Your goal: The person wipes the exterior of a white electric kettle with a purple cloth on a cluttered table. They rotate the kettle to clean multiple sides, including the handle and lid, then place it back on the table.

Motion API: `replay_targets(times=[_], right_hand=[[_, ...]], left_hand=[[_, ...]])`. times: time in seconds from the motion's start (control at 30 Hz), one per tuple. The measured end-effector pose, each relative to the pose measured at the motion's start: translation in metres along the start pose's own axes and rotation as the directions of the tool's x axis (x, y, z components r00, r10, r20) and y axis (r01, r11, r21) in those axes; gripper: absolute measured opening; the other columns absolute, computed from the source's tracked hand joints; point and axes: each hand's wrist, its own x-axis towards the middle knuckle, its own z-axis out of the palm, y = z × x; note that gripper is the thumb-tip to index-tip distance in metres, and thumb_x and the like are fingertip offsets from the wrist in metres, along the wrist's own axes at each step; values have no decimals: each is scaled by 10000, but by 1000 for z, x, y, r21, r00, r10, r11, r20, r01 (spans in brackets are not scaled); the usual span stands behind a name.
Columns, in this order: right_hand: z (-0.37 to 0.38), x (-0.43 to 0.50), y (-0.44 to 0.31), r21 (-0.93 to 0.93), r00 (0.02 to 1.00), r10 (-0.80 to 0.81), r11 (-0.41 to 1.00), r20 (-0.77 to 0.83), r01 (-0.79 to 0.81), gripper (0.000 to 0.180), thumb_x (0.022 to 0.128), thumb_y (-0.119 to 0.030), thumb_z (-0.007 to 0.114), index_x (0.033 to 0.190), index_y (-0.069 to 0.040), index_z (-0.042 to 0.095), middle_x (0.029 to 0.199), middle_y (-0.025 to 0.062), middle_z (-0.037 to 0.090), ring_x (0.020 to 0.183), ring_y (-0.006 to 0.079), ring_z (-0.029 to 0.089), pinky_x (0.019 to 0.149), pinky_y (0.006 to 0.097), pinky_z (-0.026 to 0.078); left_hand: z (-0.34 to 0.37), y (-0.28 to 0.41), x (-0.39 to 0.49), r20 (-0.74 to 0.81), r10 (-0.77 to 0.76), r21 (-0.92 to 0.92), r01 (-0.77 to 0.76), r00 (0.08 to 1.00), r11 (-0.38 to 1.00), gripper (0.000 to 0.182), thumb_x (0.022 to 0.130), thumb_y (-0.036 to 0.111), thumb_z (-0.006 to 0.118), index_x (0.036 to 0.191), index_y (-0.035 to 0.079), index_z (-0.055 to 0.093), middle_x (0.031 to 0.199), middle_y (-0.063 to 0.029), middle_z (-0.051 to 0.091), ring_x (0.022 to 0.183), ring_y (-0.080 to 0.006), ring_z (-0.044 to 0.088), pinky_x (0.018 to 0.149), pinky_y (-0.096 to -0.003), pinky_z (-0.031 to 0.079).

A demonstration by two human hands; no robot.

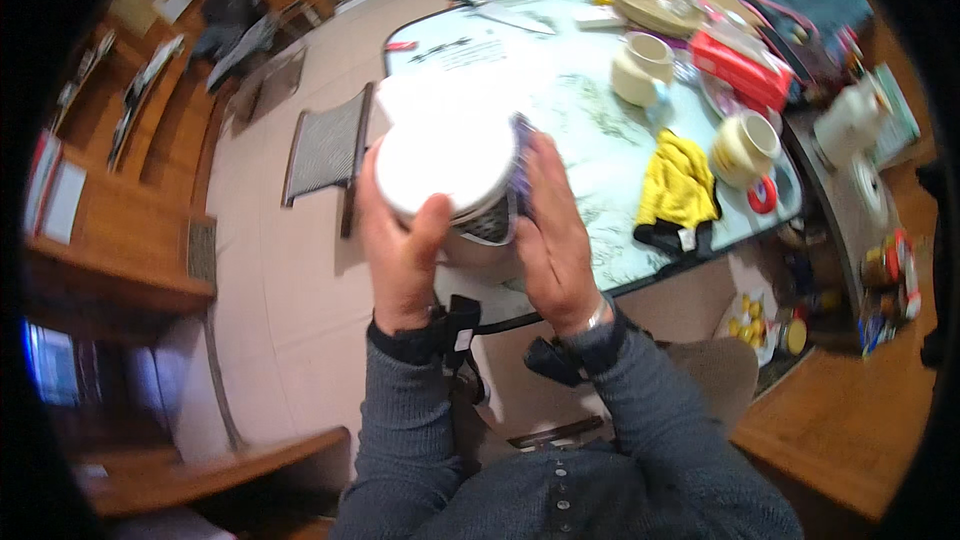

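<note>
Over the near side of the table, I hold a round container with a white top [448, 161] and a dark patterned side. Its top is washed out by glare. My left hand [401, 229] grips it from the left, with the thumb lying on the near rim. On the other side, the extended fingers of my right hand [555, 240] press a crumpled purple cloth [521, 157] against the container's side. Just behind the container is a glaring white shape [420, 94]; what it is, I cannot tell.
Right of my hands lie a yellow and black cloth [679, 184], a cream jar [745, 148] and a red tape roll [762, 195]. Farther back are a cream mug [642, 69], a red tissue box [739, 67], a woven basket [652, 0] and a knife [514, 16]. A low stool [330, 142] stands left.
</note>
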Motion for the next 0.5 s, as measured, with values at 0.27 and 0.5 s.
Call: replay_targets(times=[0.27, 0.5], right_hand=[[12, -46, -20, -167, 1000, -7, 986, -30, 2, 630, 881, -150, 614, 1478, -51, 441, 1570, 270, 279, 1448, 490, 257, 1169, 605, 187], [3, 20, 12, 42, 995, 56, 998, -77, -53, 497, 993, -231, 502, 1418, 26, 483, 1504, 253, 418, 1411, 424, 367, 1176, 497, 273]], left_hand=[[1, -11, 0, 18, 20, 17, -20, 1000, 1000, 1050, 795, 698, 637, 1485, -27, 317, 1366, -197, 455, 1262, -303, 469, 1045, -410, 400], [5, -10, 7, 35, 48, -6, -48, 998, 999, 1037, 786, 712, 636, 1452, -30, 349, 1332, -195, 488, 1204, -305, 531, 1026, -405, 432]])
